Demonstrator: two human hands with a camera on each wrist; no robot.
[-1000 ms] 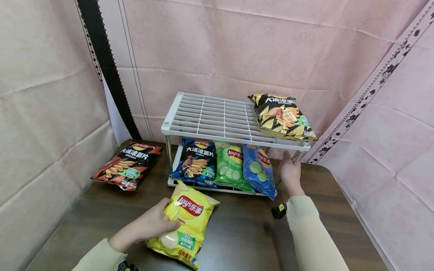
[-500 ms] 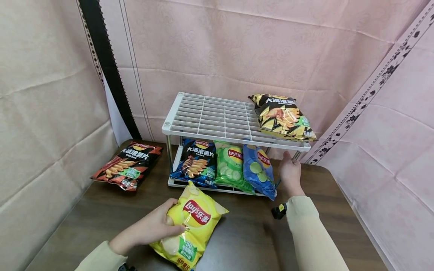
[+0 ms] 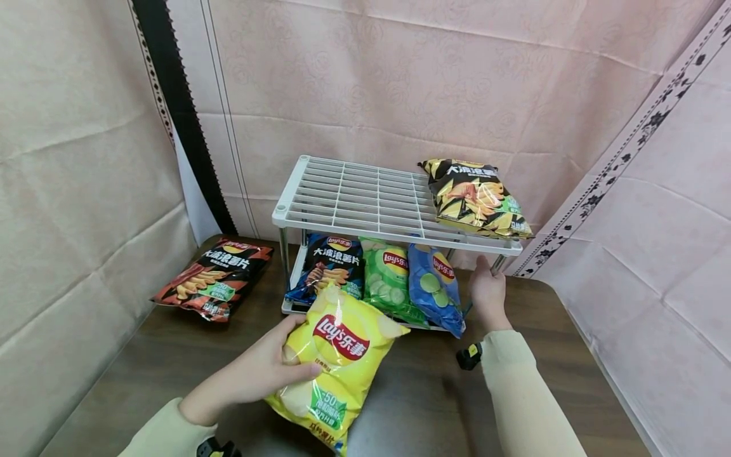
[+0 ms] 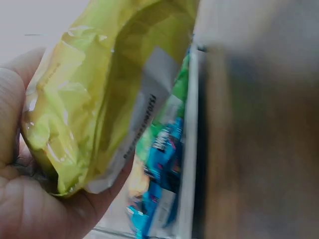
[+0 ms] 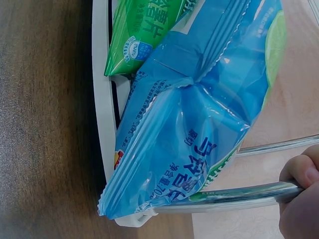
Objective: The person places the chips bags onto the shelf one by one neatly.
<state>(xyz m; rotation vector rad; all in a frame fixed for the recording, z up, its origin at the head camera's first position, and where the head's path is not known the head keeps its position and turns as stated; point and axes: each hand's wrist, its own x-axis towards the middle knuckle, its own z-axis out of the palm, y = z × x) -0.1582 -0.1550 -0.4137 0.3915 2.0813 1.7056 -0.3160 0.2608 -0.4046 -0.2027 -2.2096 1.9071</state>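
My left hand (image 3: 274, 365) grips a yellow bag of potato chips (image 3: 345, 381) by its left side, thumb across the front. The bag is tilted and overlaps the rack's lower front edge in the head view; the left wrist view shows its crimped back seam. My right hand (image 3: 489, 293) holds the front right metal post (image 5: 244, 195) of the white two-tier rack (image 3: 342, 219). Beside that post, on the lower tier, leans a blue chip bag (image 5: 199, 109). A green chip bag (image 3: 391, 279) and a dark blue one (image 3: 328, 260) stand to its left.
On the rack's top tier, at the right end, lies a black and gold chip bag (image 3: 476, 197). A red and black chip bag (image 3: 214, 279) lies on the wooden table (image 3: 417, 393), left of the rack. Pink cloth (image 3: 400, 76) hangs close behind and at both sides.
My left hand has carried the yellow chip bag up and to the right, toward the rack, so it now covers part of the dark blue bag. My right hand has stayed on the post.
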